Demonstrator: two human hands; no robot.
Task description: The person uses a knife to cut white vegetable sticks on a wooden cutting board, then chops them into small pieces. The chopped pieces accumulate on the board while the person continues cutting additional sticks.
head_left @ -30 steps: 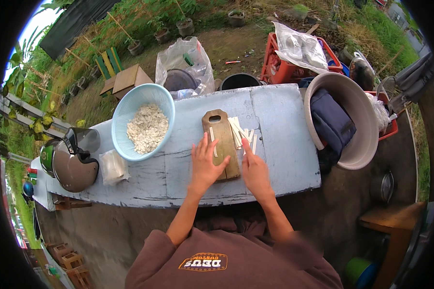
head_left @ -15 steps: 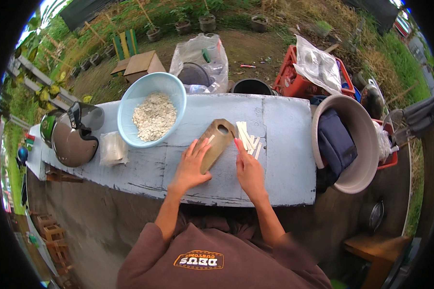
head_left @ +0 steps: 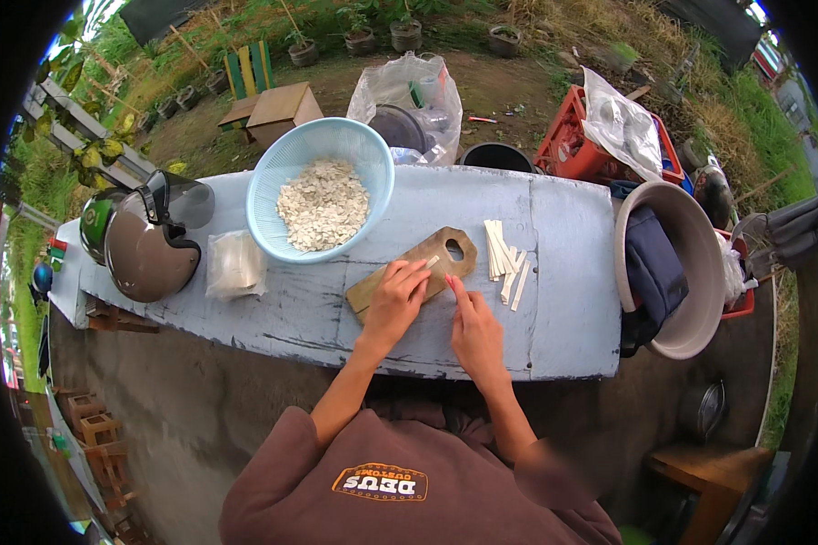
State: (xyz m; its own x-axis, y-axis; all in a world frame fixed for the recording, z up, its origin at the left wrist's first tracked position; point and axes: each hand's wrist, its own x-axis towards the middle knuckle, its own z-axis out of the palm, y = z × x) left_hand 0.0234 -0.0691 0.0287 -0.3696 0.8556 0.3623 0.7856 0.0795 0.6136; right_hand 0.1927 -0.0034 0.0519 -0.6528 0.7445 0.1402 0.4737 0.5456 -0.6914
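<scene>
A wooden cutting board (head_left: 386, 286) with a hole at one end lies slanted on the table in front of me. My left hand (head_left: 398, 295) rests on it, fingers bent together, pinning a short pale strip (head_left: 433, 262) whose end sticks out past the fingertips. At the board's near right edge, my right hand (head_left: 475, 331) is closed around a small knife (head_left: 449, 281); only a reddish bit shows, and the blade is hard to make out. Right of the board lies a loose pile of cream-white strips (head_left: 503, 254). Beyond it, to the left, a light blue basket (head_left: 264, 195) holds many small pale pieces (head_left: 323, 207).
A clear plastic packet (head_left: 236, 265) and a brown helmet (head_left: 145, 250) sit on the left of the pale blue table (head_left: 554, 309). A large beige tub (head_left: 704, 291) with a dark blue bag stands at the right end. Behind are a red crate (head_left: 563, 127) and a plastic sack (head_left: 445, 91).
The board has turned so its holed end points more to the right. Both hands have come closer together over it. The whole view has shifted slightly.
</scene>
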